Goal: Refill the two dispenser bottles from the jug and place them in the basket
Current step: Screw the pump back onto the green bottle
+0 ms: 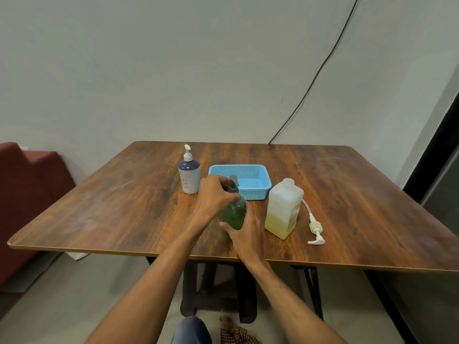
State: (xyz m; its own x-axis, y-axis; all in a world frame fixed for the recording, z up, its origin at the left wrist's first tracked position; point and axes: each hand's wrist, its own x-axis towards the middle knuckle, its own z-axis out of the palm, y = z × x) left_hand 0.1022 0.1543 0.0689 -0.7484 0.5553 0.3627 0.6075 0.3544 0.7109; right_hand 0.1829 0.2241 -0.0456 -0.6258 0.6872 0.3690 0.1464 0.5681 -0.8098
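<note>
A green dispenser bottle (234,214) with a dark pump head (233,184) stands at the table's middle. My left hand (214,194) curls round its pump collar from the left. My right hand (244,232) grips the bottle's lower body from the front. A white and navy dispenser bottle (189,175) with a white pump stands upright at the back left. Behind the green bottle sits the blue mesh basket (255,184), nothing in it. The translucent jug (284,207), about a third full of yellowish liquid, stands to the right with no pump in its neck.
A loose white pump with its tube (315,229) lies on the table right of the jug. The wooden table (124,207) has its front edge close to me. A red seat (29,184) stands at the left, and a black cable (318,70) runs down the wall.
</note>
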